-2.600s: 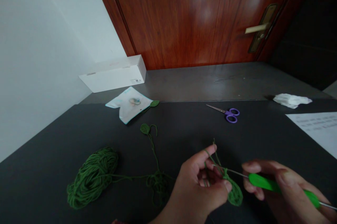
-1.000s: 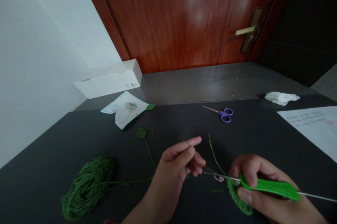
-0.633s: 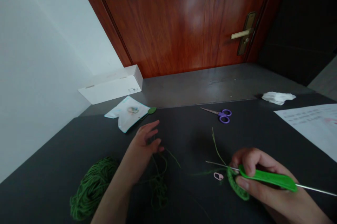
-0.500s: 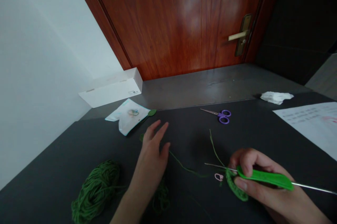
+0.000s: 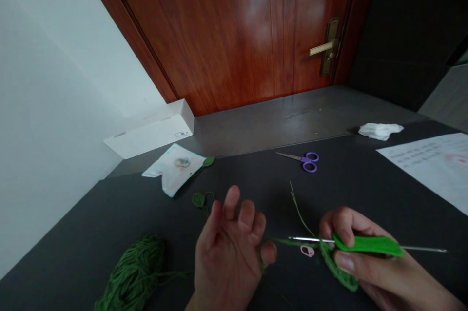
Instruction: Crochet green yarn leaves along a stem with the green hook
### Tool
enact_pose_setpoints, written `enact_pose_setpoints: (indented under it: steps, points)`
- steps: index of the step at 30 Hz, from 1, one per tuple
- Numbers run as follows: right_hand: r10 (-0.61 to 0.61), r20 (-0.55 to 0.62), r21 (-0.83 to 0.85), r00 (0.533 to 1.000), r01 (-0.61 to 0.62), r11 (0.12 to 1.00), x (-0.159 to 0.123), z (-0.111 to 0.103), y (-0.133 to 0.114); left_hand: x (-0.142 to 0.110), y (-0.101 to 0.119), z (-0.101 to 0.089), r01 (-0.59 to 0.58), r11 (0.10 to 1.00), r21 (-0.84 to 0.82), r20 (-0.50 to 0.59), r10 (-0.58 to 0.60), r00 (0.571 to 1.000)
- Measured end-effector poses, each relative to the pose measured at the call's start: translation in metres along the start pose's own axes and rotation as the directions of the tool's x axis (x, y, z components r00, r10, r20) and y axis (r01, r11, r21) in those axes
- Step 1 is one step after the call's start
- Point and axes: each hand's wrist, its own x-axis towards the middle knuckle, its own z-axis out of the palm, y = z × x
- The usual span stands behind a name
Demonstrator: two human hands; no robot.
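My left hand (image 5: 228, 255) is turned palm up, its fingers partly curled. A strand of green yarn (image 5: 280, 241) loops round its little finger and runs right to the crochet work. In my right hand (image 5: 383, 269) is a crochet hook (image 5: 371, 246) with a green grip, its metal tip pointing left. The same fingers pinch a small green crocheted piece (image 5: 340, 272), curved in shape, beneath the hook. A pink stitch marker (image 5: 307, 251) hangs by its left edge, and a thin yarn tail (image 5: 298, 204) sticks up from it.
A green yarn skein (image 5: 133, 272) lies at left. Beyond are a small green crocheted disc (image 5: 198, 199), a white packet (image 5: 181, 167) by a green leaf shape (image 5: 208, 161), and a white box (image 5: 153, 133). Purple-handled scissors (image 5: 309, 161), crumpled tissue (image 5: 380, 130) and printed paper (image 5: 435, 165) lie right.
My left hand has rolled from palm down to palm up and come nearer, with yarn now round its little finger. The yarn stretches to the hook. My right hand keeps its grip.
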Motion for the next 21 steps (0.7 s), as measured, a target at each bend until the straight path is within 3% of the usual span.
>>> enact_pose_setpoints:
  steps: [2, 3, 4, 6, 7, 8, 9, 10, 11, 14, 16, 21]
  points:
    - [-0.017, -0.005, -0.02, 1.0, 0.017, 1.0, 0.0, 0.001, 0.0, -0.003, 0.005, 0.003, -0.097, 0.978, 0.184, 0.035, 0.092, 0.995]
    - [-0.029, -0.007, -0.035, 1.0, 0.029, 0.999, 0.0, 0.001, 0.001, -0.004, 0.004, 0.002, -0.152, 0.921, 0.357, 0.058, 0.141, 0.988]
    - [-0.047, -0.007, -0.055, 0.999, 0.047, 0.997, 0.0, 0.001, 0.001, -0.006, 0.002, 0.001, -0.198, 0.807, 0.556, 0.084, 0.183, 0.98]
    - [-0.087, 0.003, -0.101, 0.996, 0.087, 0.991, 0.0, 0.0, 0.003, -0.008, -0.007, -0.005, -0.232, 0.426, 0.875, 0.146, 0.224, 0.964]
    - [-0.107, 0.019, -0.123, 0.994, 0.109, 0.986, -0.001, -0.001, 0.004, -0.009, -0.012, -0.008, -0.219, 0.237, 0.947, 0.167, 0.221, 0.961]
    - [-0.124, 0.027, -0.144, 0.992, 0.126, 0.982, -0.002, -0.002, 0.006, -0.01, -0.018, -0.012, -0.194, 0.107, 0.975, 0.171, 0.196, 0.966]
    - [-0.136, 0.025, -0.169, 0.99, 0.139, 0.976, -0.003, -0.004, 0.007, -0.011, -0.025, -0.016, -0.166, 0.049, 0.985, 0.156, 0.164, 0.974]
    - [-0.151, 0.022, -0.203, 0.988, 0.152, 0.967, -0.004, -0.006, 0.009, -0.011, -0.03, -0.019, -0.134, 0.06, 0.989, 0.125, 0.126, 0.984]
    - [-0.163, 0.02, -0.247, 0.986, 0.163, 0.955, -0.004, -0.008, 0.01, -0.011, -0.035, -0.022, -0.092, 0.129, 0.987, 0.08, 0.101, 0.992]
    - [-0.195, 0.091, -0.379, 0.977, 0.215, 0.9, -0.005, -0.012, 0.015, -0.008, -0.044, -0.026, 0.049, 0.46, 0.886, -0.089, 0.066, 0.994]
    - [-0.209, 0.123, -0.408, 0.97, 0.242, 0.88, -0.004, -0.013, 0.016, -0.005, -0.044, -0.023, 0.151, 0.599, 0.786, -0.192, 0.005, 0.981]
    - [-0.216, 0.188, -0.505, 0.958, 0.283, 0.816, -0.006, -0.013, 0.01, 0.0, -0.041, -0.011, 0.326, 0.697, 0.639, -0.331, -0.133, 0.934]
